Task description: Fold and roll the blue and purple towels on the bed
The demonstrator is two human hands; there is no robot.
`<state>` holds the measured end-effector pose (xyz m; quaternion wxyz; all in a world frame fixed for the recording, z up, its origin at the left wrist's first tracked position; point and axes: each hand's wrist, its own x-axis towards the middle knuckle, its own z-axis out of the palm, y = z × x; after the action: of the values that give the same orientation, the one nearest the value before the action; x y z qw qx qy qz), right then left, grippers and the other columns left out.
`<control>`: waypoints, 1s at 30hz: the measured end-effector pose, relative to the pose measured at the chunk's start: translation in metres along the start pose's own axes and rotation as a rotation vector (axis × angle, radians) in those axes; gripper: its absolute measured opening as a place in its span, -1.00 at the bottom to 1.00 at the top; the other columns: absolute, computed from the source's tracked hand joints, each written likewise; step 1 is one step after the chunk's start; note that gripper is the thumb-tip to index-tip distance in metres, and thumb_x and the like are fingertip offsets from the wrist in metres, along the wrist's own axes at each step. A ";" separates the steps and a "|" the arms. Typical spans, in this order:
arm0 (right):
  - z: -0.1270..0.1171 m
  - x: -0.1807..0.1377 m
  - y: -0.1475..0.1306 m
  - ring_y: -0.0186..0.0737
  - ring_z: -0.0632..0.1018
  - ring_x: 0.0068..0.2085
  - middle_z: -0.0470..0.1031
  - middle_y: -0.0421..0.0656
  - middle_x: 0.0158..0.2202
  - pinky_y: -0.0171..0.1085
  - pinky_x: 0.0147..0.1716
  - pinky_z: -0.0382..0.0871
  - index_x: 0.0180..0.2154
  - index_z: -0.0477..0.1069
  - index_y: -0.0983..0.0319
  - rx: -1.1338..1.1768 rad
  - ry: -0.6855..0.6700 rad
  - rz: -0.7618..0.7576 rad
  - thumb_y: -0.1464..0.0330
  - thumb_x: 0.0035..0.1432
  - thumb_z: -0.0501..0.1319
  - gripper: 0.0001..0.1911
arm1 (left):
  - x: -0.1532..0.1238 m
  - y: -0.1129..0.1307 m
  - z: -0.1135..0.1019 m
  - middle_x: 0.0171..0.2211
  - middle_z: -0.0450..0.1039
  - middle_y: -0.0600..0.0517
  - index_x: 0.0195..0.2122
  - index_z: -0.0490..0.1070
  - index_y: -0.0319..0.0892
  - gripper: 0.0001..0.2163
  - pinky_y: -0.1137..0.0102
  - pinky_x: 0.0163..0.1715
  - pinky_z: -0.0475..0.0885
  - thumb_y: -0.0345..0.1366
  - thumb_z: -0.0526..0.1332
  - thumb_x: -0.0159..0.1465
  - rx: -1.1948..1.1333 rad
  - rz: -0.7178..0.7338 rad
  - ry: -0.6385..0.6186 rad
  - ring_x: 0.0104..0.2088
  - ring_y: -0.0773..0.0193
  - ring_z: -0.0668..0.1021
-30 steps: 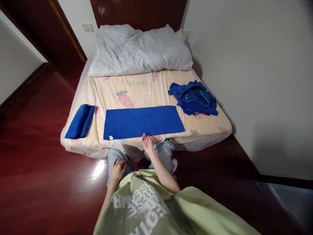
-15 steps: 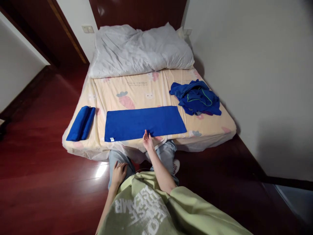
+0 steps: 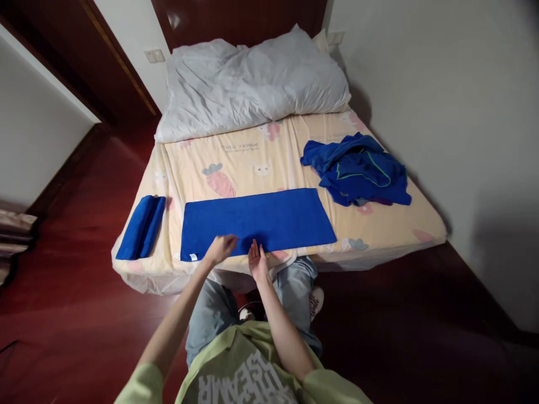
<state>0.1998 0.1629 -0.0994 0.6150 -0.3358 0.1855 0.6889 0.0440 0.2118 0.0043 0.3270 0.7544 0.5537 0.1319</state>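
A blue towel (image 3: 261,219), folded into a long flat strip, lies along the front of the bed with a small white label at its near left corner. Over its near edge is my left hand (image 3: 221,249), its fingertips smeared by motion, so their closure is unclear. My right hand (image 3: 257,261) is beside it at the same edge, palm turned up and fingers stretched out, holding nothing. Left of the strip rests a rolled or folded blue towel (image 3: 141,227). To the right sits a crumpled heap of blue cloth (image 3: 357,168) with green edging.
The bed (image 3: 269,157) has a pale yellow sheet with carrot and rabbit prints. A white quilt (image 3: 252,84) is bunched at the headboard (image 3: 240,19). A wall (image 3: 442,112) runs along the right side. Dark red floor (image 3: 84,314) surrounds the near end.
My left hand has risen from my leg to the towel's near edge. My right hand stays at that edge, now palm up with its fingers stretched. The view has shifted slightly.
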 end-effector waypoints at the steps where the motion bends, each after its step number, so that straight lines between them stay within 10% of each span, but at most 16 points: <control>1: -0.001 0.000 0.000 -0.38 0.64 -0.04 0.60 -0.11 0.06 -0.37 -0.04 0.58 -0.13 0.56 0.23 -0.015 0.010 -0.001 0.37 0.38 0.13 -0.78 | 0.035 0.004 -0.012 -0.33 0.63 0.00 -0.13 0.56 -0.18 -0.70 0.47 -0.25 0.46 -0.23 0.03 0.39 0.016 -0.014 0.003 -0.35 0.27 0.63; 6: -0.012 0.005 0.002 -0.37 0.63 -0.03 0.57 -0.17 0.11 -0.30 0.01 0.58 -0.15 0.56 0.13 -0.079 0.015 0.001 0.31 0.40 0.11 -0.77 | 0.191 0.012 -0.035 -0.32 0.63 -0.07 0.15 0.42 -0.27 -0.63 0.50 -0.42 0.48 -0.35 0.05 0.37 0.087 -0.247 -0.174 -0.53 0.33 0.58; 11: -0.016 0.006 0.002 -0.34 0.64 -0.08 0.57 -0.17 0.12 -0.31 -0.09 0.61 -0.12 0.56 0.13 -0.073 0.038 0.027 0.31 0.40 0.12 -0.77 | 0.268 0.007 -0.023 -0.44 0.59 -0.11 0.10 0.46 -0.31 -0.66 0.38 -0.36 0.54 -0.33 0.22 0.32 0.085 -0.450 -0.346 -0.54 0.25 0.59; 16: -0.015 0.007 0.003 -0.36 0.64 -0.13 0.58 -0.17 0.10 -0.31 -0.11 0.60 -0.13 0.56 0.12 -0.062 0.105 0.054 0.31 0.40 0.12 -0.78 | 0.293 0.001 -0.018 -0.58 0.50 -0.08 -0.24 0.55 -0.36 -0.81 0.34 -0.32 0.57 -0.29 0.36 0.24 0.084 -0.568 -0.438 -0.51 0.22 0.59; 30: -0.010 0.004 0.000 -0.37 0.64 -0.17 0.61 -0.17 0.05 -0.34 -0.14 0.58 -0.15 0.55 0.13 -0.006 0.128 0.086 0.32 0.42 0.09 -0.76 | 0.294 0.004 -0.009 -0.60 0.48 -0.08 -0.32 0.55 -0.30 -0.75 0.35 -0.35 0.57 -0.16 0.34 0.28 0.004 -0.629 -0.496 -0.47 0.20 0.60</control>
<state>0.2018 0.1586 -0.1090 0.5707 -0.3726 0.2366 0.6925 0.1453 0.4850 -0.0344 0.4738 0.5575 0.6622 -0.1621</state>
